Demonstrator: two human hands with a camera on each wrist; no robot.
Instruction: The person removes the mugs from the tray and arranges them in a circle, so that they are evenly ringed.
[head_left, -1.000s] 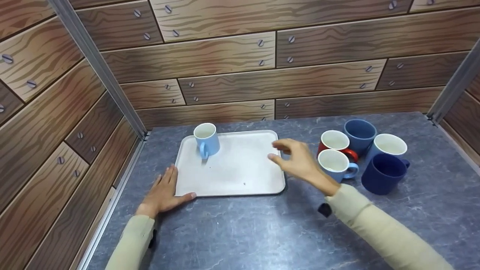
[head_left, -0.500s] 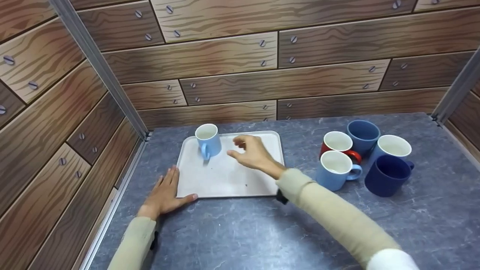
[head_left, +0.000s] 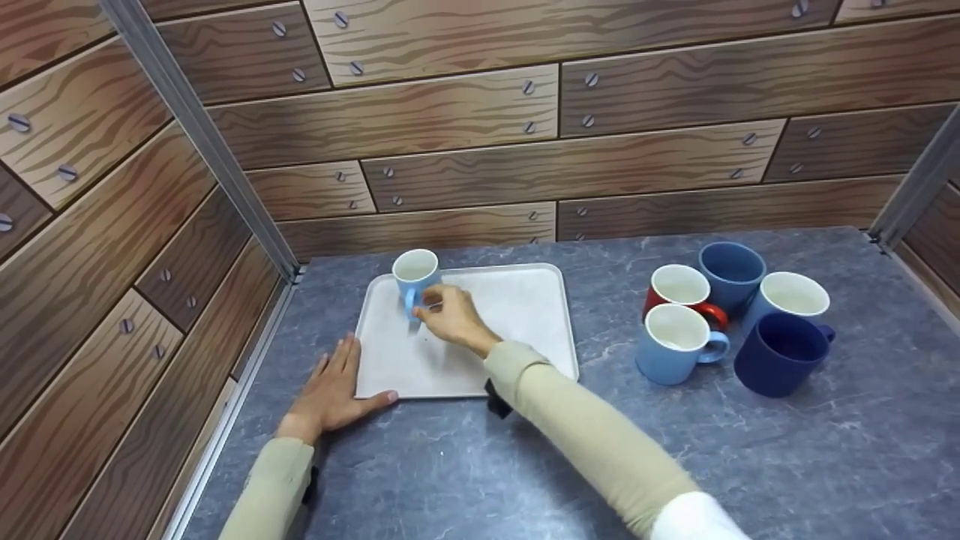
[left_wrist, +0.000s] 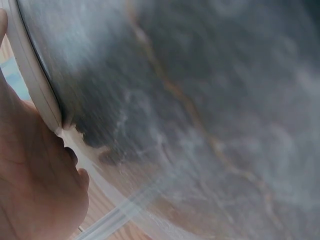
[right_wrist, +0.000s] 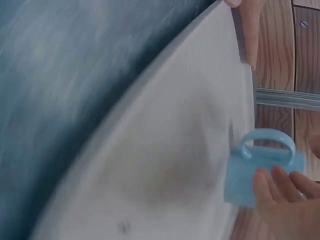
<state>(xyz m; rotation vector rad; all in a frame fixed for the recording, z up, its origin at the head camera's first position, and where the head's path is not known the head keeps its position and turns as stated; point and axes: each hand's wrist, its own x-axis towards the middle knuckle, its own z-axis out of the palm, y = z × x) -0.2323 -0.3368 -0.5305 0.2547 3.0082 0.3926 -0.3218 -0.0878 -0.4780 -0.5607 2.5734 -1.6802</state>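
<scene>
A light blue mug with a white inside stands upright at the far left corner of a white tray. My right hand reaches over the tray to the mug's handle side, its fingers and thumb spread apart. In the right wrist view, the fingertips lie in front of the light blue mug, below its handle; whether they touch it I cannot tell. At the tray's near left corner my left hand lies flat, fingers along the left edge and thumb at the front edge.
On the right of the grey table several mugs stand close together: a red mug, a light blue mug, a dark blue mug, a medium blue mug and a pale blue mug. Wood-patterned walls enclose the table.
My right hand has moved left across the tray, from its right edge to the light blue mug. My left hand stays at the tray's corner, and the mugs have not moved.
</scene>
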